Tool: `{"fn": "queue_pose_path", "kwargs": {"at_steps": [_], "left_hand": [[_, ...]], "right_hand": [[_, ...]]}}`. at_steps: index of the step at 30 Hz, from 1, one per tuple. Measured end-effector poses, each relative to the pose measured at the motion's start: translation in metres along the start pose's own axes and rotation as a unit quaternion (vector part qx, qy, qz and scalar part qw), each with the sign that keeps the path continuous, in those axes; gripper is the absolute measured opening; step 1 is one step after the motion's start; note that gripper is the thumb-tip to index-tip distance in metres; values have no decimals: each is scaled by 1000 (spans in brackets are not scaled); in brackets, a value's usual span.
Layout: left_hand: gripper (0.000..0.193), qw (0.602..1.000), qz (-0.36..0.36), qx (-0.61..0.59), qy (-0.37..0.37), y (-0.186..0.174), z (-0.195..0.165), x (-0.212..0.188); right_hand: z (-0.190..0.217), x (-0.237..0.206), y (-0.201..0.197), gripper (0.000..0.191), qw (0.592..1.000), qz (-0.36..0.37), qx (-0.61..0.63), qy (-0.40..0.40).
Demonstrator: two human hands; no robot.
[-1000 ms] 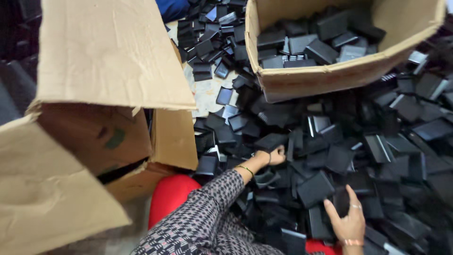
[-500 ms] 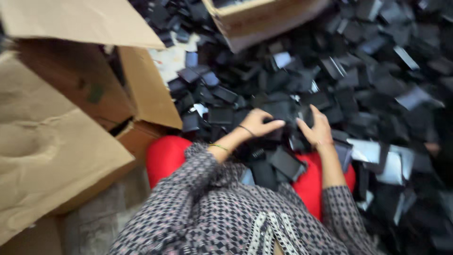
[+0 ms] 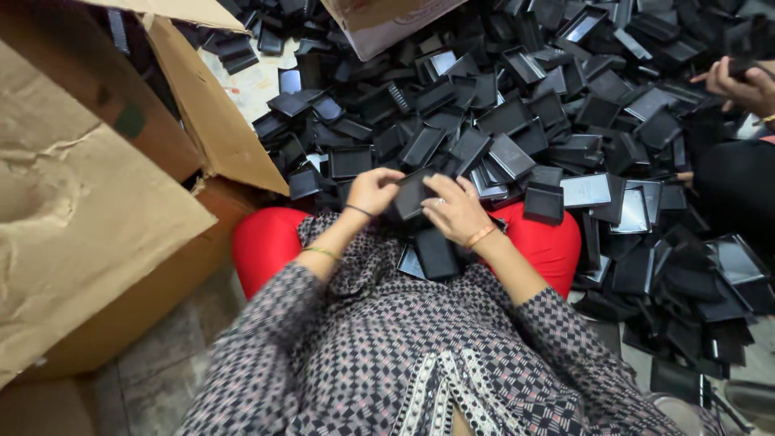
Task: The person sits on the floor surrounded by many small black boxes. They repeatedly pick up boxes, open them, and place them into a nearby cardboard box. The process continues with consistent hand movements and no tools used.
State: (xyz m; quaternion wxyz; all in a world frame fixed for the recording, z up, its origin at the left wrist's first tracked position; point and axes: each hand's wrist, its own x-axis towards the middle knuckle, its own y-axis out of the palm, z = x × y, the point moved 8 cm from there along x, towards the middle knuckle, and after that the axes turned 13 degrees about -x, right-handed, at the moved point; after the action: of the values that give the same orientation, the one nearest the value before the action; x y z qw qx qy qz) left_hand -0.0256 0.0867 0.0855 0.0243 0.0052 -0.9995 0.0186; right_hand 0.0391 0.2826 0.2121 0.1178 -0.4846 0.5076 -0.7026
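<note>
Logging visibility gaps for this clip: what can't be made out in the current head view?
- Black tray: both hands, left hand and right hand, cover its edges.
- Upper cardboard box: cut off by the top edge.
- Another person's hand: cropped at the right edge.

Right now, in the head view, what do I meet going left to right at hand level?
Open cardboard box → left hand → black tray held in both hands → right hand → pile of black trays → another person's hand.

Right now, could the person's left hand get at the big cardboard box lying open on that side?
Probably yes. The left hand is busy, holding a black tray together with the right hand, but the cardboard box lies close on that side with nothing in between but a box flap.
</note>
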Motion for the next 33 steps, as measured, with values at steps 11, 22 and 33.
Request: {"fn": "queue_pose_path", "kwargs": {"at_steps": [11, 22, 33], "left_hand": [[80, 972, -51, -190, 129, -3, -100, -159], [36, 753, -167, -606, -193, -56, -15, -131], [35, 746, 75, -588, -304, 77, -9, -74]], "right_hand": [[120, -13, -25, 35, 945, -10, 324, 52], [-175, -40, 59, 47, 898, 191, -64, 391], [-37, -55, 71, 22, 381, 4, 826, 416]]}}
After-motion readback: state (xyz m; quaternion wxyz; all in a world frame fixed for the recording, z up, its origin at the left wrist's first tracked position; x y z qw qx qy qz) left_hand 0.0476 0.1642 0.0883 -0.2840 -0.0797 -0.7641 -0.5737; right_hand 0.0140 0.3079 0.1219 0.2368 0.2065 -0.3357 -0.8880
